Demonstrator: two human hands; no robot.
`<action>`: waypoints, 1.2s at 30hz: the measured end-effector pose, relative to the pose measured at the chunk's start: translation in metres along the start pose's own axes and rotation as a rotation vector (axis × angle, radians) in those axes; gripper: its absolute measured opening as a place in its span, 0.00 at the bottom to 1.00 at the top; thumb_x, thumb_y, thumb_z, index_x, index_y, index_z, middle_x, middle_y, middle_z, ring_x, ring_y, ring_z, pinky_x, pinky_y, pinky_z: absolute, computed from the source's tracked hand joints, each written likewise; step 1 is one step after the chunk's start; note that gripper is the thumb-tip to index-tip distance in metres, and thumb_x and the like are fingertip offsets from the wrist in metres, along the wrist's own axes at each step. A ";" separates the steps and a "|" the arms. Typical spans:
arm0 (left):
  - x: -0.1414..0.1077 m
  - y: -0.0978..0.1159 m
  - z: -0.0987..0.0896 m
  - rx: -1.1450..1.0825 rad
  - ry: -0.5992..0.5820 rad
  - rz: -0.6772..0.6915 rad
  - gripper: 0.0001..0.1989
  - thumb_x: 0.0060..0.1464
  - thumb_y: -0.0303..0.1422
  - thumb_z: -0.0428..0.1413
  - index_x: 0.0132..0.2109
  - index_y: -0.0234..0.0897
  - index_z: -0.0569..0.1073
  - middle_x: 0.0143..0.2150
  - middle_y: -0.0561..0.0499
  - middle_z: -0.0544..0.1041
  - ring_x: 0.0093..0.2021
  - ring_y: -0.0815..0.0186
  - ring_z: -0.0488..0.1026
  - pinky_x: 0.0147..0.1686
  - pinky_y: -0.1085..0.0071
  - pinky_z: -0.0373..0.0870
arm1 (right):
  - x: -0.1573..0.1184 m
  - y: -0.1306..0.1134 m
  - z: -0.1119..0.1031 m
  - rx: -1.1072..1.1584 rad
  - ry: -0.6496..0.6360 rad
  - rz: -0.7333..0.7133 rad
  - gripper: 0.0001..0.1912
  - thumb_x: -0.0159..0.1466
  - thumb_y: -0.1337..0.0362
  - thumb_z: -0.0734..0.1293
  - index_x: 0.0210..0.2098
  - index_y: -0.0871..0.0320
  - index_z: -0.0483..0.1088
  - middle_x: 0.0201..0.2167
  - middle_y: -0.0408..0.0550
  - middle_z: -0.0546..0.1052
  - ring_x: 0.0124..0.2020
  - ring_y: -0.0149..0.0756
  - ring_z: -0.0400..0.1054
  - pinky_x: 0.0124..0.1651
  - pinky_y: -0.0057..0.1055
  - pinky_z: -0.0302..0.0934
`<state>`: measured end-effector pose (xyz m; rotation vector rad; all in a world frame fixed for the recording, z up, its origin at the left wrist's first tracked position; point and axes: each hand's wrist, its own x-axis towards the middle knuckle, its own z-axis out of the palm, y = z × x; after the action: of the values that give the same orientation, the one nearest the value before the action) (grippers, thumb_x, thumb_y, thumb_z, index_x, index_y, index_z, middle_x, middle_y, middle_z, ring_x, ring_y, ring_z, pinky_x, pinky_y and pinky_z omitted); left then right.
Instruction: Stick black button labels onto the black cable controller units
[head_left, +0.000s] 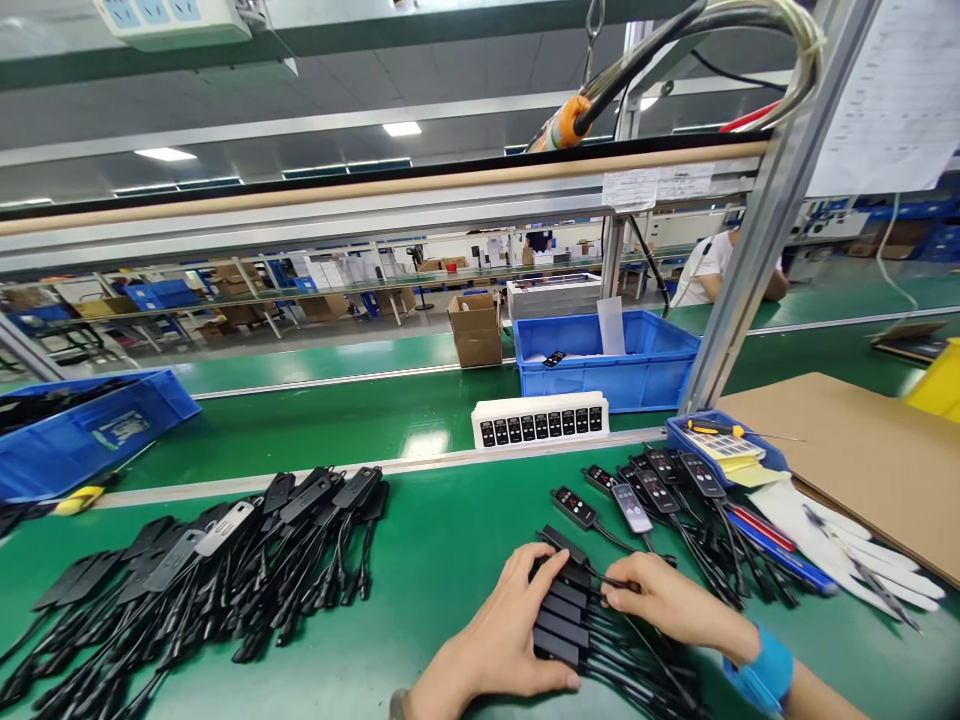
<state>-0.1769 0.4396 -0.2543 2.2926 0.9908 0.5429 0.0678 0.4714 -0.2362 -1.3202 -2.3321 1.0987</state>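
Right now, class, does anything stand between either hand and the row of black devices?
Nothing visible does. The left hand is on the row of black devices, and the right hand pinches a black cable beside it. The nearest loose controller lies beyond the row, not between it and the hands.

both hands (506, 630) low, fingers bent inward

The pile of cabled units on the left (180, 570) runs out of view at the left and bottom edges. The left blue bin (105, 425) is cut off too — its far end lies outside. Print on the hanging paper (885, 100) is blurred. The seated person (716, 268) is partly hidden — the metal post (765, 220) stands in front.
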 end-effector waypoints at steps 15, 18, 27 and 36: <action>0.001 -0.006 0.004 0.085 -0.051 -0.009 0.61 0.37 0.54 0.64 0.68 0.47 0.34 0.70 0.40 0.24 0.68 0.39 0.32 0.62 0.40 0.42 | -0.014 -0.006 -0.015 -0.553 0.070 -0.210 0.17 0.62 0.74 0.59 0.38 0.50 0.75 0.33 0.47 0.72 0.35 0.40 0.66 0.37 0.34 0.58; 0.002 -0.004 0.000 0.093 -0.108 -0.012 0.59 0.37 0.56 0.62 0.68 0.47 0.40 0.70 0.40 0.38 0.68 0.40 0.36 0.62 0.40 0.40 | -0.001 -0.009 -0.021 -0.318 0.008 -0.170 0.14 0.56 0.74 0.64 0.38 0.52 0.75 0.35 0.45 0.74 0.38 0.38 0.68 0.40 0.31 0.61; 0.000 -0.003 0.005 0.143 -0.021 -0.041 0.56 0.38 0.50 0.64 0.68 0.45 0.42 0.68 0.38 0.44 0.67 0.40 0.39 0.62 0.41 0.47 | 0.055 -0.004 0.010 -0.420 0.362 -0.091 0.22 0.61 0.76 0.56 0.54 0.63 0.65 0.44 0.59 0.71 0.47 0.50 0.64 0.50 0.49 0.60; -0.001 -0.004 0.008 0.078 0.083 -0.120 0.60 0.36 0.35 0.63 0.68 0.41 0.33 0.69 0.40 0.24 0.69 0.45 0.28 0.63 0.49 0.48 | 0.023 -0.023 0.008 -0.045 0.090 -0.233 0.25 0.64 0.71 0.53 0.60 0.59 0.59 0.49 0.54 0.66 0.53 0.39 0.61 0.60 0.39 0.55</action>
<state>-0.1748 0.4381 -0.2632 2.2762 1.2002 0.5618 0.0360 0.4791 -0.2288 -1.0554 -2.3833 0.9021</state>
